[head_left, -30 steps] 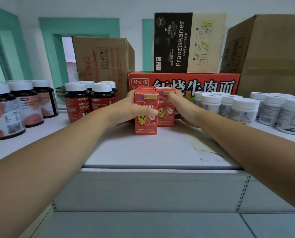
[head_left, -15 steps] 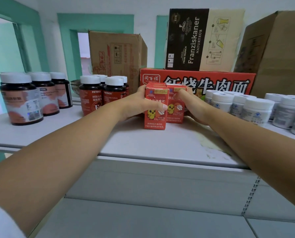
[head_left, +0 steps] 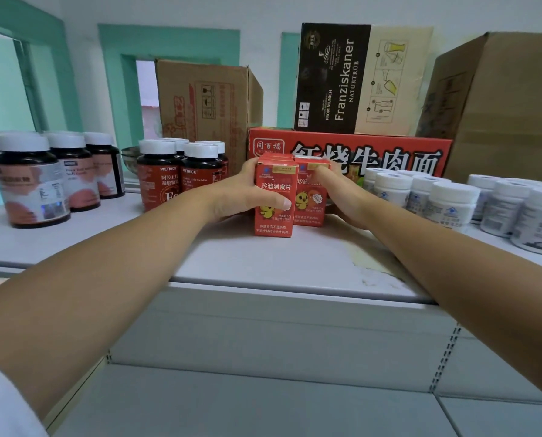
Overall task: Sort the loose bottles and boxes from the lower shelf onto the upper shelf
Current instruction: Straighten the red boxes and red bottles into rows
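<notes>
Small red boxes with a yellow chick stand upright in a cluster on the white upper shelf [head_left: 263, 263]. My left hand [head_left: 241, 193] grips the front red box [head_left: 274, 216], thumb across its face and fingers over its top left edge. My right hand [head_left: 342, 197] holds the red box behind it [head_left: 309, 197] from the right side, index finger on its top corner. Both boxes rest on the shelf.
Dark bottles with white caps [head_left: 30, 178] stand at the left, red-labelled ones [head_left: 165, 175] nearer the boxes. White bottles [head_left: 452, 200] crowd the right. Behind are a red noodle carton [head_left: 373, 152], a Franziskaner box [head_left: 358, 80] and brown cartons [head_left: 206, 102]. The lower shelf [head_left: 247, 402] lies below.
The view has swung slightly left and closer. Both hands stay on the red boxes, which remain in about the same spot on the shelf.
</notes>
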### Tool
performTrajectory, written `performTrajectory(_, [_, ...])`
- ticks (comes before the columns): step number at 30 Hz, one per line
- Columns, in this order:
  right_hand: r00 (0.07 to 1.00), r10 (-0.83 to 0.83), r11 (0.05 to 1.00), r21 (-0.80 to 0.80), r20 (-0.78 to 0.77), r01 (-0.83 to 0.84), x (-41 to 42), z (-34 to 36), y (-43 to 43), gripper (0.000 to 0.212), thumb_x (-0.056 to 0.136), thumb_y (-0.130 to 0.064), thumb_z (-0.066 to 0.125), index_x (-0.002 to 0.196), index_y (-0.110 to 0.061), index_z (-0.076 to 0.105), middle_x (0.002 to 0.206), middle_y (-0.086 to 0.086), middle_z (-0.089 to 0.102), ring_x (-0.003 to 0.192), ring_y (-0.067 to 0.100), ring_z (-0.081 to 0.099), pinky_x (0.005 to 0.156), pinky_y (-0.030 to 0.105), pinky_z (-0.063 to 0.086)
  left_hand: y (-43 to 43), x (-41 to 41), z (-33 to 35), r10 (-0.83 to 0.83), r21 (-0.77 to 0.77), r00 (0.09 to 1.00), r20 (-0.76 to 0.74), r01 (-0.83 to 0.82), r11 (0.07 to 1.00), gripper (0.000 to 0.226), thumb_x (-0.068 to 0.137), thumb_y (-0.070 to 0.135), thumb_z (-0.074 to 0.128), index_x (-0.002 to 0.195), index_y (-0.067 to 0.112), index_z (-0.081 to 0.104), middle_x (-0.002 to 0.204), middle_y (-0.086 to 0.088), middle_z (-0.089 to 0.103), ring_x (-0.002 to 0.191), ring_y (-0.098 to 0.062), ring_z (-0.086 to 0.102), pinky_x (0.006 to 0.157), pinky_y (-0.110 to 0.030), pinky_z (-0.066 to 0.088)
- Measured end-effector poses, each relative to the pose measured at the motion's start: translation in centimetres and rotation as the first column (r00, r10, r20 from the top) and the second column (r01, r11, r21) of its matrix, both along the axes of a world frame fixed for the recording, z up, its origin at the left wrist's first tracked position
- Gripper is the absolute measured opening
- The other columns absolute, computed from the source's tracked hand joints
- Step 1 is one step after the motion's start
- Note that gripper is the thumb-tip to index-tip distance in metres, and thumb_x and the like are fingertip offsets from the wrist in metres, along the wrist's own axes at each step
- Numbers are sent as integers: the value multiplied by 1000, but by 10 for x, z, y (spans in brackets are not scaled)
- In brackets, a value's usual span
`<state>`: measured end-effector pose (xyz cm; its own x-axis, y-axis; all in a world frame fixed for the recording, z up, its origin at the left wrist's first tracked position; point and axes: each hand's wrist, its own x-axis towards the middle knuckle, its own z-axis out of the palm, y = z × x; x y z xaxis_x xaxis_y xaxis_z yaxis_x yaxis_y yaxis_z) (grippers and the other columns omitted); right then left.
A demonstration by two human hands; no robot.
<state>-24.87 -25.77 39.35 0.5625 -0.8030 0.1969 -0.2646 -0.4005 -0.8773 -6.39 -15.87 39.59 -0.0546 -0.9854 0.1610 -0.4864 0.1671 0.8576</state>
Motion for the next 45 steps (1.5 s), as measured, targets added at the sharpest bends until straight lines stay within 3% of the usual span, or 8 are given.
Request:
performTrajectory(13, [999, -5, 999, 33, 31, 4, 1, 2, 9, 82, 78, -63, 50, 147, -30, 21, 131, 1, 61, 118, 23, 61, 108, 51, 42, -2, 1, -2, 21, 15, 999, 35, -22, 1000, 119, 58, 48, 86, 149, 46, 10, 135, 7, 54, 121, -16, 57, 108, -47, 44])
performTrajectory(25, [1000, 7, 1000, 24, 5, -8, -1, 2, 9, 59, 95, -51, 45, 146, -32, 24, 134, -3, 58, 121, 21, 58, 111, 50, 39, 0, 0, -1, 34, 31, 998, 46, -35, 999, 116, 63, 46, 82, 151, 44, 7, 133, 9, 53, 121, -15, 57, 110, -45, 42])
performTrajectory(28, [1000, 12, 1000, 10, 1, -12, -4, 5, 18, 60, 98, -45, 45, 150, -28, 20, 135, -5, 56, 123, 21, 56, 107, 42, 41, 2, 0, 1, 25, 39, 999, 46, -27, 999, 122, 57, 49, 86, 151, 43, 9, 135, 7, 54, 122, -16, 56, 110, -47, 42])
performTrajectory(31, [998, -53, 992, -108, 42, 57, -8, 16, 33, 71, 100, -37, 45, 157, -20, 6, 132, -11, 39, 114, 9, 51, 88, 23, 41, 8, -2, 8, 21, 20, 999, -34, -20, 1000, 126, 56, 39, 89, 154, 35, 9, 132, 2, 57, 119, -18, 59, 109, -47, 42])
performTrajectory(35, [978, -163, 917, -346, 131, 199, -7, 33, 39, 62, 97, -40, 46, 153, -22, 27, 148, 0, 41, 124, 16, 52, 91, 33, 50, 18, -4, 26, 55, -81, 998, -43, -59, 995, 125, 58, 46, 86, 155, 30, 10, 140, 4, 49, 117, -14, 59, 105, -40, 46])
performTrajectory(39, [977, -203, 859, -467, 63, 209, 5, 60, 49, 41, 99, -32, 49, 139, -23, 51, 132, 0, 58, 99, 11, 61, 68, 25, 53, 36, -5, 54, 130, -158, 988, 88, -115, 981, 134, 53, 55, 86, 157, 28, 6, 159, -1, 30, 131, -14, 45, 113, -44, 37])
performTrajectory(42, [985, -155, 827, -535, 76, 171, 23, 85, 70, 39, 98, -27, 49, 135, -18, 56, 129, -3, 61, 108, 9, 57, 82, 22, 48, 60, 4, 77, 200, -278, 963, 182, -144, 950, 121, 52, 56, 84, 154, 21, 27, 149, 1, 47, 132, -12, 47, 113, -42, 39])
performTrajectory(45, [988, -100, 877, -459, 116, 142, 52, 100, 95, 31, 99, -23, 50, 125, -15, 64, 114, -4, 65, 91, 4, 57, 82, 23, 50, 84, 28, 92, 286, -416, 949, 132, -209, 885, 111, 43, 57, 84, 142, 22, 50, 127, 7, 63, 119, -8, 59, 107, -37, 46])
